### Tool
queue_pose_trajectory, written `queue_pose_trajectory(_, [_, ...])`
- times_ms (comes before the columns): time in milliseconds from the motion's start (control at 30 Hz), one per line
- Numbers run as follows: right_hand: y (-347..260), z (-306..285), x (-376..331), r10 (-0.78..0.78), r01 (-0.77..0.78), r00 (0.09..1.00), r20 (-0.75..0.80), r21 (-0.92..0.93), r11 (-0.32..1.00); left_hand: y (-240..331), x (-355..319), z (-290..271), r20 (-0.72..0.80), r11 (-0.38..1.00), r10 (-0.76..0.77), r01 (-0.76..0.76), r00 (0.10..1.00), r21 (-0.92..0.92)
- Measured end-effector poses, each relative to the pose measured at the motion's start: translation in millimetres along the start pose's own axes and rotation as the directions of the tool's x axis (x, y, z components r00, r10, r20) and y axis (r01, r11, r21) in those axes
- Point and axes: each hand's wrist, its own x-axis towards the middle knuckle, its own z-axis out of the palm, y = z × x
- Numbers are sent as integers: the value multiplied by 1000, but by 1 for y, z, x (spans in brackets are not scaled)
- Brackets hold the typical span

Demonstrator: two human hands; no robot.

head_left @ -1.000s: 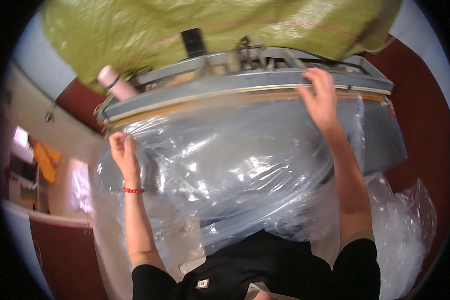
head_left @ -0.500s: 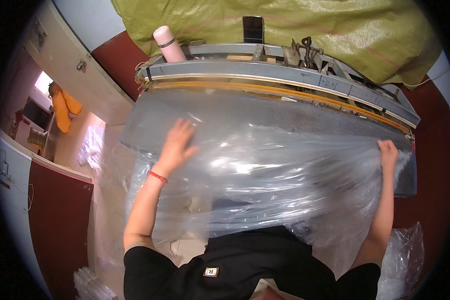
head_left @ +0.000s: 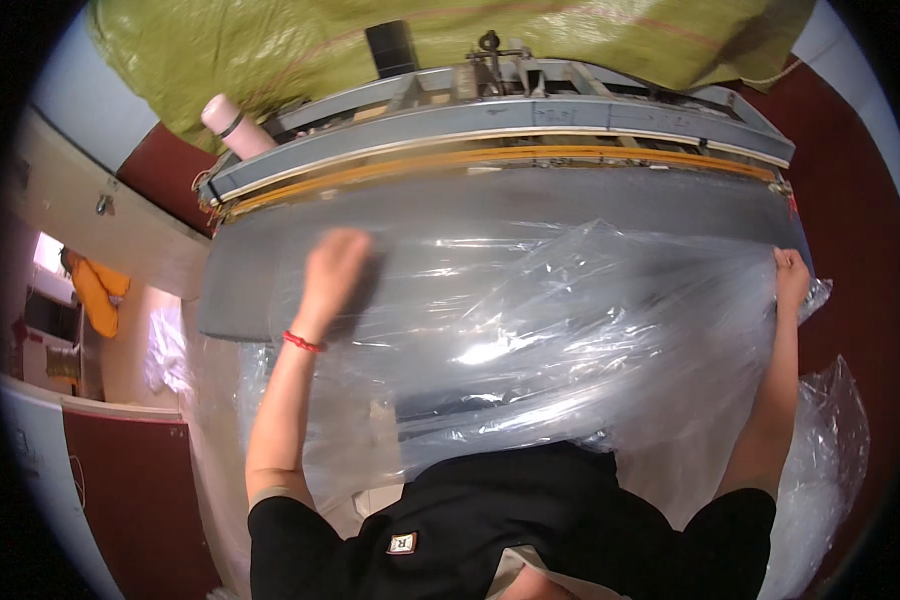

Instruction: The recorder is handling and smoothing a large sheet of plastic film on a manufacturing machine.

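A wide clear plastic sheet [head_left: 530, 330] lies crumpled and shiny over a long grey padded table [head_left: 250, 260], its near part hanging down in front of my body. At the table's right end, my right hand [head_left: 792, 277] is closed on the sheet's edge and draws it into tight folds. My left hand [head_left: 335, 275], with a red string bracelet on the wrist, is over the left part of the sheet. Motion smears its fingers, so whether they grip or touch the film cannot be made out.
Along the table's far side runs a grey metal frame [head_left: 530, 115] with an orange strip [head_left: 510, 155] and a clamp [head_left: 490, 60]. A pink bottle [head_left: 238, 128] leans there, near a dark phone-like slab [head_left: 390, 50]. More clear plastic [head_left: 820, 470] is heaped at right. A door [head_left: 90, 190] stands at left.
My view has turned, shifting the frame and bottle leftward. The left hand's spread fingers are now blurred. My right hand keeps its hold on the sheet, whose folds have shifted.
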Motion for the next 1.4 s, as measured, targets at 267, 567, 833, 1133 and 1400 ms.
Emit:
queue_pose_trajectory(267, [-2, -4, -2, 58, -58, 998, 10, -12, 998, 108, 29, 141, 586, 920, 233, 19, 776, -391])
queue_pose_trajectory(567, [0, -1, -1, 50, -50, 999, 10, -27, 998, 81, 18, 58, 685, 301, 149, 628, 713, -718])
queue_pose_trajectory(833, [18, 8, 5, 2, -1, 1000, 29, -19, 1000, 50, 21, -126, 548, 958, -67, 207, 833, -197])
queue_pose_trajectory(1133, [32, 6, 6, 13, -14, 1000, 20, 27, 1000, 5, -38, -58, 235, 787, 231, -324, 944, 526])
queue_pose_trajectory(1400, [59, -10, 1, 53, -53, 998, 27, 5, 999, -43, -64, -62, 123, 865, 114, -159, 986, 477])
